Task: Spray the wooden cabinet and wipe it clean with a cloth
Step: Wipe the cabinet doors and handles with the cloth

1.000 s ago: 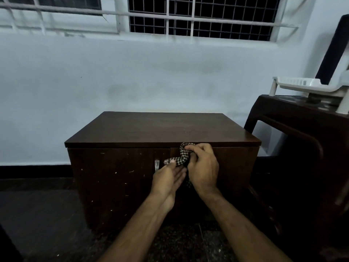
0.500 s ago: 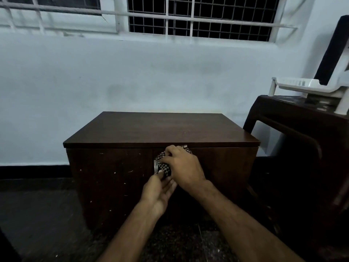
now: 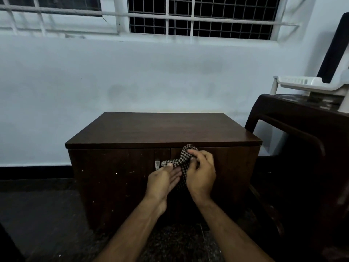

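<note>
A person's two bare hands work a checked cloth [image 3: 182,161] against the front of a low, dark wooden cabinet [image 3: 162,133] that stands on a dark speckled floor [image 3: 43,224] against a pale blue wall [image 3: 132,72]. The right hand [image 3: 201,174] has its fingers curled round the bunched upper part of the cloth, its grip closed on the fabric just under the overhanging top edge, near the seam where the two doors meet. The left hand [image 3: 162,179] lies just beside it with fingers nearly straight, the thumb pressing the cloth's lower end; whether that counts as a firm pinch cannot be told. A small metal handle [image 3: 157,165] shows on the left door, just left of the cloth. Pale specks and scratches dot the left door's face. To the right, close to the cabinet, stands a dark brown plastic chair [image 3: 302,129], and a white plastic rack [image 3: 306,85] rests on it. A barred window [image 3: 198,16] runs along the top of the wall.
</note>
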